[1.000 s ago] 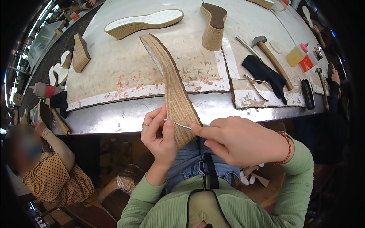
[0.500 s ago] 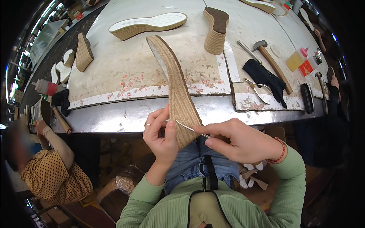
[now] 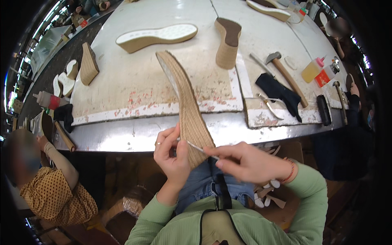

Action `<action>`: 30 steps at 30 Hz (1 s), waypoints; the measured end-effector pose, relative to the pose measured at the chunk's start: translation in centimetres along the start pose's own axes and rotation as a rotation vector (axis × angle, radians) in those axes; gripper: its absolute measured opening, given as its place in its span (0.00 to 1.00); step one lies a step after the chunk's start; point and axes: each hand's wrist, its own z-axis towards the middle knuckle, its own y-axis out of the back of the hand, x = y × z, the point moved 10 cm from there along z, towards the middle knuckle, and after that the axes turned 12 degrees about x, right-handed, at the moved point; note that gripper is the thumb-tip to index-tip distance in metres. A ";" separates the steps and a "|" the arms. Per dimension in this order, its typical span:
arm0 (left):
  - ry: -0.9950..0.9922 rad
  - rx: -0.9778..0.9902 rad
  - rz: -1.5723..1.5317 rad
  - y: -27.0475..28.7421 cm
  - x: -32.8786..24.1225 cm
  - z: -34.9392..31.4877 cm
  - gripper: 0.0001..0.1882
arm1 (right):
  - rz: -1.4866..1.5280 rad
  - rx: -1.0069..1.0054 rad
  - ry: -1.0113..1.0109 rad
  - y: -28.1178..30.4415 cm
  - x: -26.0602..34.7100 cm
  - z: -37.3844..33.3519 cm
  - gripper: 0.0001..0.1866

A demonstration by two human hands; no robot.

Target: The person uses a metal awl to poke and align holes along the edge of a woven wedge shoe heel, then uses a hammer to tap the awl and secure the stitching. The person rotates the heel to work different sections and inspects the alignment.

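Wedge sole (image 3: 189, 106) leans between both hands (image 3: 172, 157).

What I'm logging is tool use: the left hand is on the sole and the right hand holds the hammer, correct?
Not the hammer: in the head view, the right hand holds a thin metal tool. The left hand is on the sole.

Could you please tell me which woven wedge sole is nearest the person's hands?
The wedge sole whose wider end is between the left hand and right hand; others, like the white-topped sole and brown-bottomed sole, sit farther on the table.
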 end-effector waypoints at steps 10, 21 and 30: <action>-0.014 0.023 0.005 0.0 -0.1 0.5 0.20 | -0.511 -0.079 0.136 -0.1 2.3 -0.3 0.25; 0.026 0.044 -0.150 0.2 1.3 0.4 0.21 | -0.272 -0.273 0.208 1.8 1.2 -4.4 0.29; 0.092 0.112 -0.220 0.1 0.6 0.4 0.23 | 0.157 -0.114 0.019 0.9 -0.1 -2.9 0.22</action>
